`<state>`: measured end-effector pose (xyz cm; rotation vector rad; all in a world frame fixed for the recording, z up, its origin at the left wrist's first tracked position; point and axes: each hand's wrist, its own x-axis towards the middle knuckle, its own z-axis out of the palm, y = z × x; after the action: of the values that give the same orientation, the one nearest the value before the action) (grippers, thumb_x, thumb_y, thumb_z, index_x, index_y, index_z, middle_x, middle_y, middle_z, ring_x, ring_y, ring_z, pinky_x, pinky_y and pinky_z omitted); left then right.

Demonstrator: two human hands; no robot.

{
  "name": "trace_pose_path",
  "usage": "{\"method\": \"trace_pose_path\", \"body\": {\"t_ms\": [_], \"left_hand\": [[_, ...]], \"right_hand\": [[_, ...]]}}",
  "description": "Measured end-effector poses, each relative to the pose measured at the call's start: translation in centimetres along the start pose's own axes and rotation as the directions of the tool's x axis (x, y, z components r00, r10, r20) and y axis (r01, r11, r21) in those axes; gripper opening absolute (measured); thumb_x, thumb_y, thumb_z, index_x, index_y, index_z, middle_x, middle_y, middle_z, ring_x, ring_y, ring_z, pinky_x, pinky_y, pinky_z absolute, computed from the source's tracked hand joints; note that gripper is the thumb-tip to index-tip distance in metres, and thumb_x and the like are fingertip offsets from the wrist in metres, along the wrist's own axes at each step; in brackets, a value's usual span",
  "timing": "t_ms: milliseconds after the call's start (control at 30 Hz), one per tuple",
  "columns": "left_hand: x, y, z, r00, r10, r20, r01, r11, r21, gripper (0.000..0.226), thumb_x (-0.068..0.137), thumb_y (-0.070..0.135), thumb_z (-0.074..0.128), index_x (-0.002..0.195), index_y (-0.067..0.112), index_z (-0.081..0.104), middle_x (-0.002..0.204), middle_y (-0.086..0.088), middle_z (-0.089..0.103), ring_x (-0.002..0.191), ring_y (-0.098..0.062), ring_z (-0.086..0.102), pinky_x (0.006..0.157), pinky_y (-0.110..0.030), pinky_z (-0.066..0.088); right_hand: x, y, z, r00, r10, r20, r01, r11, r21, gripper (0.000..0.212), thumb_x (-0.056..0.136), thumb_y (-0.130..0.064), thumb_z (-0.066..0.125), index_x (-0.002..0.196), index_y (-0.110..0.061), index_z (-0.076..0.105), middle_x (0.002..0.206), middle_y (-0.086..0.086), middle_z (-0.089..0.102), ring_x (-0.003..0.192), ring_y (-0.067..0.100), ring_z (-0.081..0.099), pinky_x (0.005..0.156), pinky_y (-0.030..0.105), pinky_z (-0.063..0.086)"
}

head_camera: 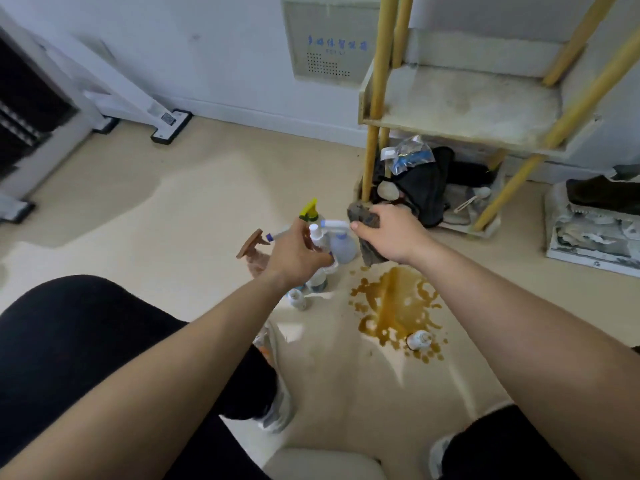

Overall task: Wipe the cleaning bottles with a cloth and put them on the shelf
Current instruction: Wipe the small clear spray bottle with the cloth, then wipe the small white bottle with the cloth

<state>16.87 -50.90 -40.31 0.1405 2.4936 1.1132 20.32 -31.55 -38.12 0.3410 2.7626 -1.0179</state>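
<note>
Floor in front of the shelf (467, 109). Spray bottles stand clustered together: a yellow-trigger bottle (309, 209), a brown bottle (254, 252), a pale blue bottle (343, 249). The left hand (298, 252) has its grip curled round the neck of a white bottle (316, 237) within the cluster. The right hand (393, 235) has its grip closed on a dark grey cloth (363, 215), just beside the pale blue bottle. A brown spill (394, 299) spreads on the floor nearby, and a small white bottle (419, 340) lies in it.
</note>
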Motion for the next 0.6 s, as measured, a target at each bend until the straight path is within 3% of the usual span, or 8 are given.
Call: {"method": "trace_pose_path", "body": {"t_ms": [100,200,300,433,600], "left_hand": [[-0.3,-4.4,2.9,0.985,-0.144,-0.092,0.137,0.987,-0.08,0.047,0.075,0.017,0.081,0.11,0.018,0.05,0.096,0.003,0.062,0.095,-0.021,0.062,0.076,-0.031,0.045],[-0.1,-8.1,5.6,0.933,-0.32,-0.162,0.297,0.943,-0.151,0.042,0.08,0.017,0.078,0.108,0.02,0.047,0.093,0.006,0.057,0.088,-0.023,0.059,0.075,-0.035,0.047],[0.5,-10.8,8.5,0.931,-0.312,-0.189,0.304,0.95,-0.071,0.033,0.085,0.019,0.074,0.113,0.022,0.056,0.099,0.005,0.062,0.085,-0.02,0.057,0.072,-0.032,0.042],[2.0,-13.3,12.0,0.938,-0.26,-0.231,0.272,0.962,0.019,0.023,0.091,0.029,0.064,0.113,0.024,0.059,0.106,0.002,0.068,0.09,-0.023,0.063,0.073,-0.036,0.047],[3.8,-15.7,16.2,0.921,-0.321,-0.222,0.338,0.94,0.043,0.017,0.094,0.03,0.059,0.111,0.03,0.055,0.103,0.002,0.068,0.089,-0.023,0.063,0.076,-0.037,0.051]], "right_hand": [[0.9,1.4,2.9,0.998,0.043,0.041,-0.041,0.998,-0.048,0.028,0.097,-0.049,0.059,0.084,-0.024,0.058,0.081,0.001,0.059,0.078,0.024,0.056,0.053,0.03,0.032],[1.9,3.0,5.3,0.99,0.053,0.132,-0.033,0.989,-0.145,0.032,0.097,-0.05,0.058,0.081,-0.022,0.056,0.077,0.001,0.058,0.081,0.026,0.058,0.058,0.034,0.036],[3.0,4.7,7.2,0.983,0.084,0.162,-0.059,0.986,-0.158,0.034,0.096,-0.052,0.058,0.087,-0.019,0.062,0.081,0.004,0.065,0.08,0.026,0.061,0.064,0.034,0.041],[3.9,7.9,9.3,0.967,0.17,0.192,-0.149,0.981,-0.122,0.033,0.095,-0.051,0.061,0.094,-0.018,0.063,0.086,0.006,0.063,0.081,0.027,0.06,0.062,0.034,0.041],[4.2,12.9,11.1,0.95,0.204,0.236,-0.195,0.979,-0.061,0.035,0.097,-0.044,0.062,0.077,-0.016,0.055,0.075,0.001,0.057,0.072,0.019,0.055,0.055,0.03,0.035]]}}
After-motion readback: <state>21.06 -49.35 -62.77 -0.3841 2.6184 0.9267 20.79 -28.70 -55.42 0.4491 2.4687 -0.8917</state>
